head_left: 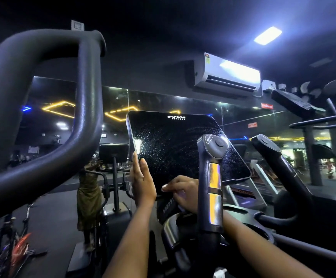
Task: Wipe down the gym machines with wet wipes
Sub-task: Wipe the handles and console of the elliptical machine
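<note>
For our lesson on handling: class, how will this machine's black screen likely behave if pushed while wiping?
The screen looks stiff and flat, so it should not bend. It looks wet all over, so it is probably slippery. The left hand holds its edge, suggesting it may tilt when pushed.

Blocked across the screen's [175,141] right side by an upright grip [213,177], with a second grip [273,155] just beyond. Hemmed at far left by a loop bar [86,109]. Open between bar and screen edge.
</note>
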Available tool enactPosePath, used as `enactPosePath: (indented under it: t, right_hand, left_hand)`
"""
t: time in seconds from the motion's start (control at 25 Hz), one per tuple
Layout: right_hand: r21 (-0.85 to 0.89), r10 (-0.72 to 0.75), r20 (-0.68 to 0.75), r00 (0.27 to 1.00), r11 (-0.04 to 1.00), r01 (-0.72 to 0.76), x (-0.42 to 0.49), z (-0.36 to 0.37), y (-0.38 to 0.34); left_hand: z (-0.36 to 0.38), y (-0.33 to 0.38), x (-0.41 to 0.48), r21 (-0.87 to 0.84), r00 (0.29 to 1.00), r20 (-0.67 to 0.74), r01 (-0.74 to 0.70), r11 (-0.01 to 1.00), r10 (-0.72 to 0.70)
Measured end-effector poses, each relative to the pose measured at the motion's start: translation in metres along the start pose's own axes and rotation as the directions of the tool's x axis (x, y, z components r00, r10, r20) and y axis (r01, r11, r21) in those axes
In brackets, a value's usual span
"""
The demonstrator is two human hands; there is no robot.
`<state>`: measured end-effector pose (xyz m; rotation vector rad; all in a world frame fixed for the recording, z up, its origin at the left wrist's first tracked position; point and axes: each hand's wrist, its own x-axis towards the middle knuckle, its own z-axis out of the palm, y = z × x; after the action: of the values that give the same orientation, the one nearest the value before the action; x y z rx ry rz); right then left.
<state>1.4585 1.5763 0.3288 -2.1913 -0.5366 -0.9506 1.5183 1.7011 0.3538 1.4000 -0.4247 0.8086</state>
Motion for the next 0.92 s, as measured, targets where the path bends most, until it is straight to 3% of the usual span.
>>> enactPosePath:
  t: [0.08,0.16,0.2,0.36,0.56,0.72,0.92]
  right_hand:
    - [0.097,-0.07,0.117,0.991,0.994,0.059,-0.003,-0.001,-0.013]
    - [-0.032,-0.072,0.013,0.997,0.997,0.073,-0.007,-0.012,-0.024]
    - [-0.021,-0.079,0.037,0.996,0.997,0.08,-0.011,-0.015,-0.021]
    - [0.189,0.056,-0.087,0.995,0.981,-0.038,-0.017,-0.034,-0.02]
    - [-0.059,0.28,-0.217,0.935,0.953,-0.298,-0.039,-0.057,-0.026]
    - [-0.023,0.317,-0.312,0.896,0.94,-0.341,-0.076,-0.075,-0.042]
    - [0.02,0.295,-0.306,0.905,0.953,-0.304,-0.133,-0.08,-0.063]
  left_hand:
    - [-0.005,0.006,-0.001,0.033,0.999,0.028,0.013,0.999,-0.014]
    - [-0.011,0.012,-0.003,0.055,0.994,0.101,0.038,0.998,-0.044]
    - [-0.014,0.015,-0.005,0.078,0.988,0.143,0.054,0.995,-0.065]
    - [-0.022,0.022,-0.025,0.132,0.97,0.194,0.124,0.983,-0.148]
    - [-0.04,0.027,-0.067,0.102,0.976,0.18,0.108,0.989,-0.125]
    - [-0.062,0.017,-0.109,0.13,0.964,0.24,0.083,0.988,-0.112]
    - [-0.084,0.008,-0.149,0.226,0.929,0.356,0.018,0.974,-0.1]
